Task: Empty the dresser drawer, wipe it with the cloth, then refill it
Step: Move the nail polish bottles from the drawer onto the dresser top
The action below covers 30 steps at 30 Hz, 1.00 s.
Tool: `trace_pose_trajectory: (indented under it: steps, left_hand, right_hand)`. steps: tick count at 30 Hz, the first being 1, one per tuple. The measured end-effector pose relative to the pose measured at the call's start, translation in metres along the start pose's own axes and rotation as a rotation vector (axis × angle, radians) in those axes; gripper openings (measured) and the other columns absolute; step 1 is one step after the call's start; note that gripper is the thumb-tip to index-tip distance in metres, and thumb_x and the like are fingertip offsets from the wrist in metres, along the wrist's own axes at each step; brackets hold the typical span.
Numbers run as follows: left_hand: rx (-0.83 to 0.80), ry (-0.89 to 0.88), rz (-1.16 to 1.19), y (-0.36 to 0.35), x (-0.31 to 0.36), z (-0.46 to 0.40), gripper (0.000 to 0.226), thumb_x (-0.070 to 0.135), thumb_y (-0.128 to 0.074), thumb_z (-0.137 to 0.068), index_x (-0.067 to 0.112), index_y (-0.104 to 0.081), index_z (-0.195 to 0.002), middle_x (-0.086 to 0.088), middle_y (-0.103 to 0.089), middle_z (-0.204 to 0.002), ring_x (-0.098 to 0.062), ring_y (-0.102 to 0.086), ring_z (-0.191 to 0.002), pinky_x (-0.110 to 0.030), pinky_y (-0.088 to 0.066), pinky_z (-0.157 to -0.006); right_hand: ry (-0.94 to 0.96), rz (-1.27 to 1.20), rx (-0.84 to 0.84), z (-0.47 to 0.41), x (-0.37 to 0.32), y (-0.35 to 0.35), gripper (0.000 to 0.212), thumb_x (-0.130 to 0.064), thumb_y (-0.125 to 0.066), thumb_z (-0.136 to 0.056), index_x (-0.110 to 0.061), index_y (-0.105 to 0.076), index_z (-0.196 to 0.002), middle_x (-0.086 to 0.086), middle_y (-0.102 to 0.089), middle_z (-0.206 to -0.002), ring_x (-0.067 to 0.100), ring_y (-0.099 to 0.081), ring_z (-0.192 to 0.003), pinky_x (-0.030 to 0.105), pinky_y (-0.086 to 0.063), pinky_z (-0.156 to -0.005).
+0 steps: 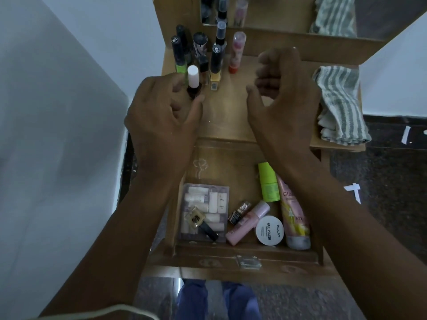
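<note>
Left hand (159, 116) over dresser top (226, 112), fingers curled round dark nail polish bottle with white cap (193, 82), standing upright beside cluster of bottles (198, 54) at rear left. Right hand (284, 95) raised above top, fingers loosely curled, holding nothing. Striped cloth (339, 105) folded at right edge of top. Drawer (231, 255) open below, part filled: clear box of nail tips (215, 199), green bottle (268, 183), pink tube (293, 218), white nail polish remover jar (269, 230).
</note>
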<state>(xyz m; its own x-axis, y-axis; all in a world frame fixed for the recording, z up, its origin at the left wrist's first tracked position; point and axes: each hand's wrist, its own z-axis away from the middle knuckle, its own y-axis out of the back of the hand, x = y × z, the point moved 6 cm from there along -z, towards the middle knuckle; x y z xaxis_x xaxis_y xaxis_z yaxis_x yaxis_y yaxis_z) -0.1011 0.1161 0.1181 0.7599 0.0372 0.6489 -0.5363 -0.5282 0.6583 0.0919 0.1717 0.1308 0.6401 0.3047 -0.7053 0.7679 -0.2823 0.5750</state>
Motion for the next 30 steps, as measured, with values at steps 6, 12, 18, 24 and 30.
trace_pose_trajectory:
  steps: [6,12,18,24,30]
  left_hand:
    - [-0.388,-0.190,0.054,-0.010,0.009,0.060,0.018,0.025,-0.076,-0.097,0.012,-0.078,-0.110,-0.002,-0.075,-0.102,-0.011,-0.064,-0.082,-0.022,-0.054,-0.076]
    - [-0.958,-0.254,-0.053,-0.041,-0.011,0.125,0.020,0.017,-0.079,-0.085,0.018,-0.078,-0.105,-0.002,-0.074,-0.104,-0.024,-0.067,-0.097,-0.038,-0.056,-0.086]
    - [-1.133,-0.352,-0.196,-0.043,-0.013,0.141,0.039,0.019,-0.081,-0.080,0.026,-0.071,-0.117,0.001,-0.062,-0.122,-0.022,-0.054,-0.111,-0.042,-0.052,-0.089]
    - [-1.155,-0.472,-0.355,-0.037,-0.020,0.145,0.047,0.016,-0.091,-0.055,0.022,-0.074,-0.098,-0.006,-0.067,-0.108,-0.029,-0.060,-0.096,-0.039,-0.048,-0.070]
    - [-1.103,-0.509,-0.466,-0.043,-0.016,0.148,0.033,0.026,-0.084,-0.068,0.022,-0.075,-0.100,-0.006,-0.066,-0.108,-0.029,-0.060,-0.098,-0.040,-0.049,-0.081]
  right_hand:
    - [0.074,0.068,-0.455,0.062,-0.004,0.005,0.012,-0.013,-0.067,-0.090,-0.015,-0.068,-0.102,-0.004,-0.069,-0.089,0.011,-0.065,-0.079,0.035,-0.057,-0.070]
    - [0.138,0.417,-1.090,0.131,0.042,-0.027,0.019,-0.018,-0.066,-0.081,-0.024,-0.071,-0.098,-0.003,-0.069,-0.096,0.017,-0.067,-0.090,0.041,-0.057,-0.073]
    - [0.150,0.499,-1.216,0.148,0.054,-0.039,0.018,-0.020,-0.073,-0.076,-0.021,-0.072,-0.094,0.003,-0.064,-0.096,0.021,-0.066,-0.089,0.029,-0.049,-0.066]
    - [0.214,0.541,-1.280,0.150,0.048,-0.042,0.029,-0.025,-0.079,-0.075,-0.024,-0.069,-0.102,0.000,-0.059,-0.100,0.019,-0.064,-0.091,0.031,-0.050,-0.064]
    - [0.269,0.564,-1.188,0.148,0.043,-0.041,0.029,-0.027,-0.076,-0.077,-0.023,-0.068,-0.105,0.000,-0.060,-0.103,0.020,-0.061,-0.094,0.035,-0.055,-0.068]
